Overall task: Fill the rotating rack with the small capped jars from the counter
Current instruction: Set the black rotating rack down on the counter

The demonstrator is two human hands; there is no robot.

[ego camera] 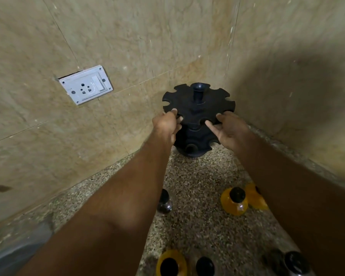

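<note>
The rotating rack stands in the far corner of the speckled surface, its central post upright and its two notched tiers stacked along that vertical axis. Every notch that shows is empty. Both hands are on the upper tier's near rim: the left hand grips the rim at its left side, thumb on top and fingers curled under, while the right hand rests on the right side with fingers spread and one fingertip in a notch, not closed around anything. Neither hand holds a jar.

The jars lie the other way, back toward the person and well apart from the rack. A dark jar stands just beside the left forearm; a yellow jar with a black cap stands near the right forearm, with a second yellow one just behind it. More capped jars sit along the bottom edge (blurred there, so their count is hard to tell). By my judgement the hands are steadying or turning the rack to present a notch, and loading has not yet begun. The next move calls for a hand to draw back toward the body; the left is nearer the dark jar, the right nearer the yellow pair.

Both arms are stretched nearly straight and converge on the rack.
</note>
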